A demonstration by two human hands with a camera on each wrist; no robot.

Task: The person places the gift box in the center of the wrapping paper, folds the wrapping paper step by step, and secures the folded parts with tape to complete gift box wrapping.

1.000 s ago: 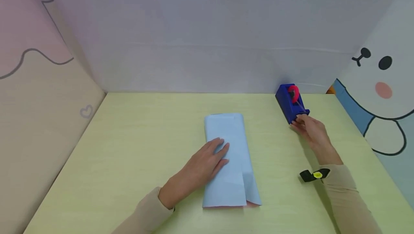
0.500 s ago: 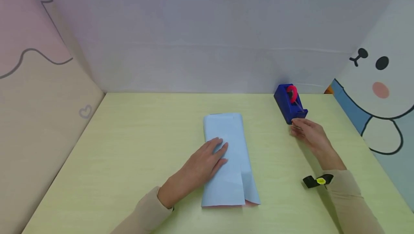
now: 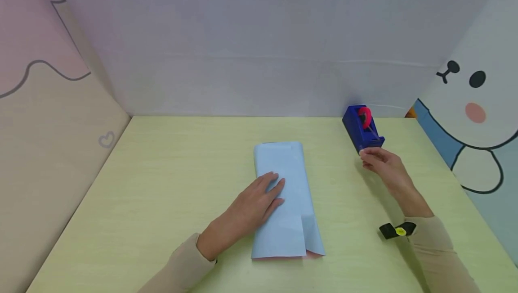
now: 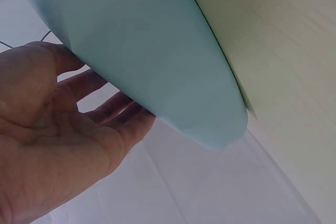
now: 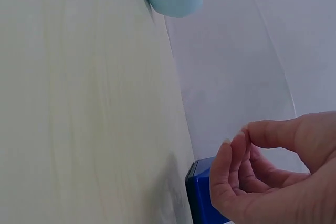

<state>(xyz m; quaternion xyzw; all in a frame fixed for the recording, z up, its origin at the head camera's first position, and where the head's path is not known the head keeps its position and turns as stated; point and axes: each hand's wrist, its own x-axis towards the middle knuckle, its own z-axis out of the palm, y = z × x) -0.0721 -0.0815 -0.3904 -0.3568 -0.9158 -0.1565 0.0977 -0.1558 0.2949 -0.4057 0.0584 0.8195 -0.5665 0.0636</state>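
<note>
Paper (image 3: 285,162): lies on table (image 3: 182,171), folded lengthwise; this folding seems done
Near end: layers stay loose, pinkish underside shows, so it looks unfinished
Left hand (image 3: 251,207): rests on paper, fingers relaxed and apart
Right hand (image 3: 390,171): just beside dispenser (image 3: 355,131), fingertips together, seemingly pinching tape (image 3: 362,151)
Fastening: none visible on paper, so probably left to do

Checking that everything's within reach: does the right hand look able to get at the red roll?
Probably yes: the right hand is close by the near end of the blue dispenser, and the red roll shows uncovered there. Its pinched fingers would need opening.
</note>
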